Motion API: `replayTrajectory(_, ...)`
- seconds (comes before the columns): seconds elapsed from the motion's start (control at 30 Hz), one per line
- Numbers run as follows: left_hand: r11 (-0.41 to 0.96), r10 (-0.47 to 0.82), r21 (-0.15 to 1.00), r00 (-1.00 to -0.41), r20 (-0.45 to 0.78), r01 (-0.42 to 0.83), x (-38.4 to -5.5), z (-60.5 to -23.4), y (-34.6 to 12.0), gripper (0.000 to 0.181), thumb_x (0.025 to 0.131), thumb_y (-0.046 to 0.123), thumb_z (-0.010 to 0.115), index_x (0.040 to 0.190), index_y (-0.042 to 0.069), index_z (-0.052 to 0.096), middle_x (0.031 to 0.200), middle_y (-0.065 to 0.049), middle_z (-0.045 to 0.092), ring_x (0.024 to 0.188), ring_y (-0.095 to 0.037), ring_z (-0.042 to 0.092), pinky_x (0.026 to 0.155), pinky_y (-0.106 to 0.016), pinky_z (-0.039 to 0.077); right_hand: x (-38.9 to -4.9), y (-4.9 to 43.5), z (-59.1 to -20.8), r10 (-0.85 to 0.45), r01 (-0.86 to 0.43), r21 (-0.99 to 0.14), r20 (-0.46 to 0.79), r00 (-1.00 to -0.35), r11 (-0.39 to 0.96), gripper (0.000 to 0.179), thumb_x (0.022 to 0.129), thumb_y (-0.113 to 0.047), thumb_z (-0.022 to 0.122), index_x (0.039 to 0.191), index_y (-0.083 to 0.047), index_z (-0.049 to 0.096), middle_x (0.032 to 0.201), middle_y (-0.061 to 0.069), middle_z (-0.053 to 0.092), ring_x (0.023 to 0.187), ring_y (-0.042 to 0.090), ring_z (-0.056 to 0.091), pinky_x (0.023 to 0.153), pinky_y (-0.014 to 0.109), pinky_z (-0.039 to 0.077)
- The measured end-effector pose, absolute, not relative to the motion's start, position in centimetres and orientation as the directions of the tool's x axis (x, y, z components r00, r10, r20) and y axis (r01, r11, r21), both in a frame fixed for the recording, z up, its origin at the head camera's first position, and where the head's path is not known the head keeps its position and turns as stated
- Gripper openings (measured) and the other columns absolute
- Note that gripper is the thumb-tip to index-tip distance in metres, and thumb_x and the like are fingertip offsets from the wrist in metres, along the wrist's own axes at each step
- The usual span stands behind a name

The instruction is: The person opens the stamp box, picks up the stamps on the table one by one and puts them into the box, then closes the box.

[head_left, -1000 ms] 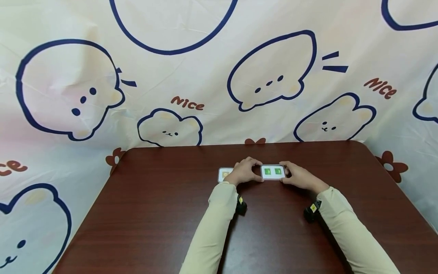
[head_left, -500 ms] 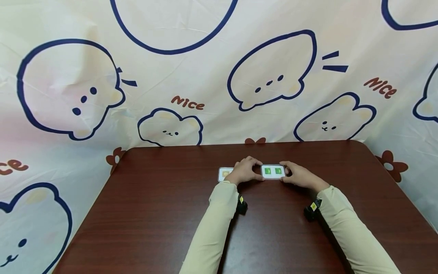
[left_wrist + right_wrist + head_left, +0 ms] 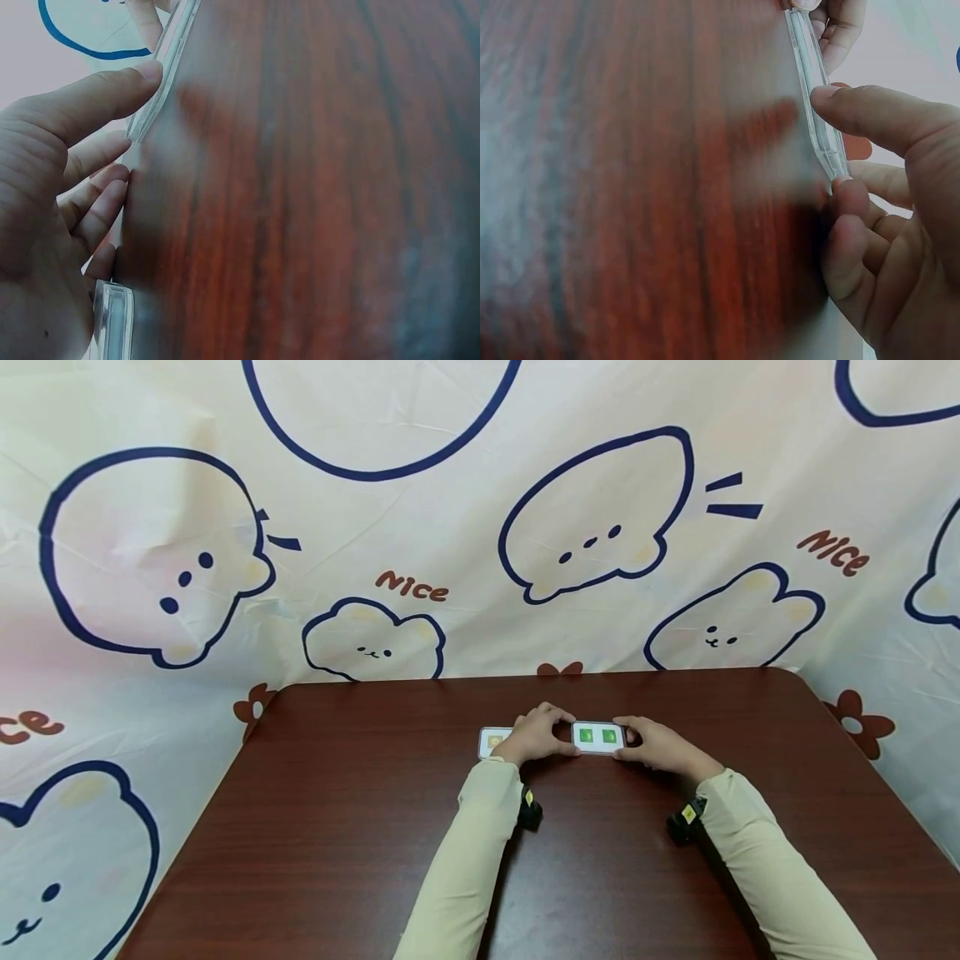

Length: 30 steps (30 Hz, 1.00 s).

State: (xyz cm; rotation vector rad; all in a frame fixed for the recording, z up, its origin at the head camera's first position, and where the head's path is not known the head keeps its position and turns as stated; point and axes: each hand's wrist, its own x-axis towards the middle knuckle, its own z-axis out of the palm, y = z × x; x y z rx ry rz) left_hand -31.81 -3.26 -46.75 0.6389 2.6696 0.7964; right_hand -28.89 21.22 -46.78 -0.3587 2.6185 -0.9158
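A flat clear-edged case [image 3: 597, 737] with two green squares on its white face lies between both hands, close over the tabletop. My left hand [image 3: 536, 734] pinches its left end, the thumb on the near edge and the forefinger at the far corner. At the right end, my right hand [image 3: 660, 746] holds it the same way with thumb and fingers. In the left wrist view the thumb [image 3: 112, 94] presses the side of the clear case [image 3: 169, 67]. A second clear-edged case [image 3: 492, 740], with a yellowish picture, lies partly hidden behind my left wrist.
The dark reddish-brown wooden table [image 3: 337, 827] reaches back to a pale cloth [image 3: 472, 535] printed with bears and flowers. Black wrist cameras hang under both cuffs, the left camera [image 3: 530, 810] and the right camera [image 3: 682, 823] close over the table.
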Motion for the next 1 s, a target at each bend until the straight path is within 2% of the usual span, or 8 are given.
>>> replayTrajectory(0.37, 0.752, 0.487, 0.570, -0.862, -0.143, 0.331, -31.83, -46.80, -3.48, 0.057, 0.082, 0.045, 0.074, 0.133, 0.026, 0.056, 0.143, -0.001, 0.043, 0.131, -0.021, 0.044, 0.111, -0.043, 0.028, -28.85, 20.91, -46.90, -0.346, -0.168, -0.613, -0.183, -0.920, 0.772, 0.069, 0.090, -0.024, 0.068, 0.144, 0.005, 0.037, 0.097, 0.012, 0.046, 0.065, 0.016, 0.049, 0.058, 0.029, 0.044)
replayTrajectory(0.6, 0.753, 0.482, 0.573, -0.865, -0.142, 0.325, -31.89, -46.88, -3.41, 0.057, 0.082, 0.044, 0.075, 0.132, 0.026, 0.056, 0.144, -0.001, 0.043, 0.131, -0.021, 0.043, 0.112, -0.043, 0.028, -28.85, 20.81, -46.96, -0.340, -0.202, -0.558, -0.155, -0.928, 0.805, 0.069, 0.089, -0.027, 0.069, 0.144, 0.004, 0.039, 0.098, 0.011, 0.048, 0.086, 0.022, 0.047, 0.074, 0.033, 0.037)
replayTrajectory(0.73, 0.754, 0.478, 0.572, -0.866, -0.144, 0.321, -31.85, -46.81, -3.40, 0.059, 0.081, 0.043, 0.076, 0.133, 0.025, 0.056, 0.143, -0.001, 0.044, 0.131, -0.021, 0.043, 0.111, -0.043, 0.028, -28.77, 20.76, -47.11, -0.323, -0.183, -0.556, -0.164, -0.932, 0.811, 0.076, 0.088, -0.034, 0.069, 0.146, 0.002, 0.036, 0.102, 0.011, 0.049, 0.093, 0.024, 0.048, 0.078, 0.036, 0.037)
replayTrajectory(0.83, 0.752, 0.480, 0.576, -0.865, -0.146, 0.320, -31.77, -46.70, -3.44, 0.061, 0.081, 0.043, 0.075, 0.135, 0.024, 0.054, 0.140, 0.000, 0.047, 0.129, -0.019, 0.045, 0.110, -0.043, 0.029, -28.58, 20.81, -47.31, -0.317, -0.170, -0.577, -0.163, -0.934, 0.799, 0.078, 0.088, -0.037, 0.069, 0.146, 0.003, 0.034, 0.103, 0.011, 0.049, 0.093, 0.023, 0.048, 0.077, 0.035, 0.038)
replayTrajectory(1.0, 0.704, 0.512, 0.636, -0.846, -0.147, 0.315, -31.61, -46.14, -3.76, 0.057, 0.088, 0.042, 0.069, 0.137, 0.020, 0.051, 0.136, 0.000, 0.052, 0.127, -0.017, 0.048, 0.111, -0.042, 0.030, -28.04, 21.18, -47.28, -0.292, -0.093, -0.686, -0.180, -0.939, 0.722, 0.071, 0.093, -0.030, 0.064, 0.146, 0.004, 0.031, 0.100, 0.012, 0.050, 0.074, 0.017, 0.053, 0.064, 0.028, 0.047)
